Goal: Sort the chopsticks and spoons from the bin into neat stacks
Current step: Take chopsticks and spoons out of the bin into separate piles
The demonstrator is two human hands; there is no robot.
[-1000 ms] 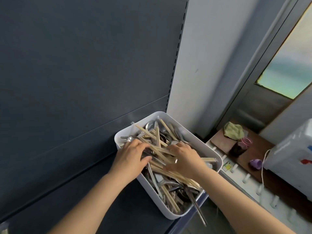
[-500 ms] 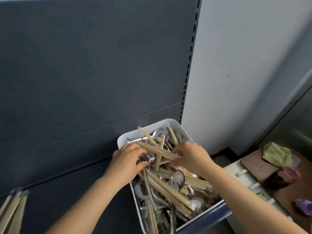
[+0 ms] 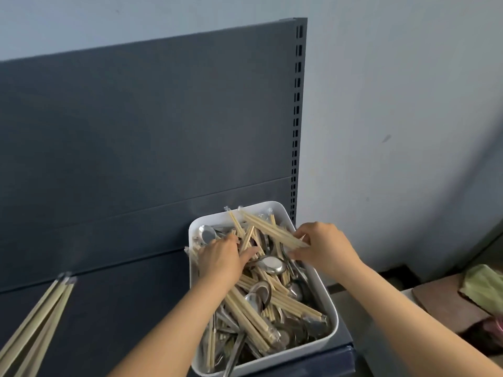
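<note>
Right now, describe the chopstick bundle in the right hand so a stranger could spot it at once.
Start at the white bin at the dark shelf's right end. Near its far right corner the right hand pinches a bundle of pale chopsticks. It alone rides above the jumble, slanting from that hand toward the back rim.

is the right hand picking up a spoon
No, the right hand pinches a bundle of chopsticks over the white bin, not a spoon.
</note>
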